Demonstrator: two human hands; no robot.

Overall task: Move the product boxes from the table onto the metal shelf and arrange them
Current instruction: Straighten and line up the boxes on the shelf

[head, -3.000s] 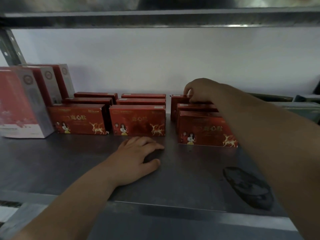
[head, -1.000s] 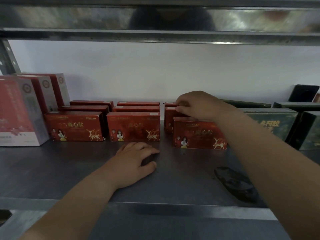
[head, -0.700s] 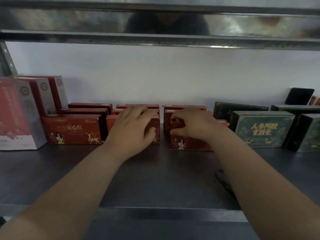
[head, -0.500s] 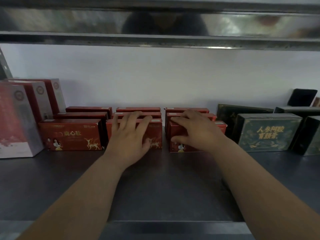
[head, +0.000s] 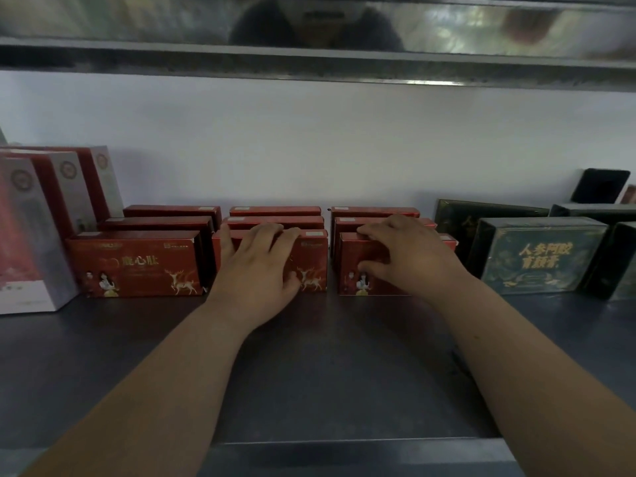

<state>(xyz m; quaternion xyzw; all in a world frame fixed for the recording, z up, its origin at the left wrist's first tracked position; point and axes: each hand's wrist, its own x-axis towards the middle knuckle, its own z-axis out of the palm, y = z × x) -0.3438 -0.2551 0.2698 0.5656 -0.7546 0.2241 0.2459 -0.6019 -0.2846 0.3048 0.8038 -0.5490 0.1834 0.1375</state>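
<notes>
Red product boxes with a gold deer print stand in three columns, three deep, on the metal shelf (head: 327, 373). My left hand (head: 254, 270) lies flat against the front of the middle front red box (head: 313, 266), with its straight fingers reaching over the top edge. My right hand (head: 406, 256) holds the right front red box (head: 354, 259), fingers curled over its top and thumb on its front face. The left front red box (head: 137, 263) stands untouched.
Tall red-and-white boxes (head: 34, 235) stand at the far left. Dark green boxes (head: 540, 259) line the right side, with a black object (head: 602, 185) leaning on the wall behind. The upper shelf (head: 309, 63) hangs low overhead. A bare strip of shelf lies in front of the boxes.
My left hand rose from the shelf surface onto the middle front box. My right hand came forward from the rear boxes to the right front box, which now stands in line with the row.
</notes>
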